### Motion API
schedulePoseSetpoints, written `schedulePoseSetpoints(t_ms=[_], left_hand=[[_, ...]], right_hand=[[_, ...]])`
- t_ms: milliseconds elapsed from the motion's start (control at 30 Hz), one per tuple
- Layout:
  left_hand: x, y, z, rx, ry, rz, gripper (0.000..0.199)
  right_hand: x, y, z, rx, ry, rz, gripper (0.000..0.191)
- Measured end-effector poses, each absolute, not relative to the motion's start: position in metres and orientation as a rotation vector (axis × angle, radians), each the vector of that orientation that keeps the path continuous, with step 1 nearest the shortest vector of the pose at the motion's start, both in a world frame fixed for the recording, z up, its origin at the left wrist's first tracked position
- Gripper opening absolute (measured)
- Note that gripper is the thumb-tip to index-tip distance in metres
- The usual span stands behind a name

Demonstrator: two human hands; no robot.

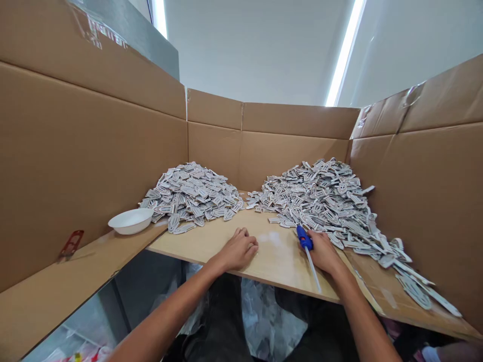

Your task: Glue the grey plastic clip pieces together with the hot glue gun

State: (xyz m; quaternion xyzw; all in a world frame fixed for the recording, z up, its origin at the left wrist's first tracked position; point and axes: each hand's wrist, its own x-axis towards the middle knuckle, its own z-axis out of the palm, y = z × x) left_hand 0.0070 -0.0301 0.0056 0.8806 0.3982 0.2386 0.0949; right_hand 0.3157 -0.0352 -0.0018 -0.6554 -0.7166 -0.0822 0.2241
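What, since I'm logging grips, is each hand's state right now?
Left hand: loosely curled over the table; whether it holds anything cannot be told.
Right hand: closed, holding the blue glue gun.

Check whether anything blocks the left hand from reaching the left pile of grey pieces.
Nothing visible does: only tabletop lies between the left hand and the left pile of grey pieces. The white bowl sits left of that pile, and the blue glue gun is in the right hand, both outside the path.
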Motion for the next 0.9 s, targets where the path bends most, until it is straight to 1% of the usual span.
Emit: schedulePoseSetpoints(t_ms=[100,233,333,400,500,567,600,667,733,800,900], left_hand=[[0.01,-0.029,0.003,2.492,1.291,0.769,0.015],[0.015,-0.027,0.0,2.374,1.392,0.832,0.014],[0.017,-0.023,-0.004,2.261,1.408,0.862,0.008],[0.016,-0.021,-0.005,2.193,1.391,0.884,0.006],[0.014,-0.02,-0.007,2.12,1.34,0.929,0.009],[0.014,-0.019,-0.006,2.063,1.298,0.934,0.009],[0.014,-0.019,-0.005,2.028,1.274,0.931,0.009],[0.015,-0.02,-0.003,1.943,1.211,0.952,0.009],[0.018,-0.023,0.002,1.852,1.087,1.031,0.015],[0.021,-0.027,0.008,1.771,0.905,1.103,0.027],[0.028,-0.036,0.014,1.649,0.698,1.101,0.046]], right_hand=[[0.315,-0.034,0.0,-1.905,-1.941,-0.328,0.012],[0.313,-0.037,0.004,-2.024,-1.897,-0.275,0.009],[0.309,-0.04,0.007,-2.056,-1.87,-0.205,0.009],[0.307,-0.041,0.009,-2.019,-1.844,-0.196,0.007],[0.305,-0.041,0.012,-1.891,-1.759,-0.196,0.007],[0.302,-0.042,0.015,-1.787,-1.696,-0.171,0.002],[0.3,-0.043,0.017,-1.732,-1.673,-0.149,0.004],[0.29,-0.047,0.023,-1.616,-1.653,-0.095,0.017],[0.276,-0.053,0.028,-1.498,-1.659,-0.06,0.025],[0.258,-0.06,0.033,-1.407,-1.644,-0.073,0.032],[0.23,-0.072,0.037,-1.291,-1.657,-0.059,0.034]])
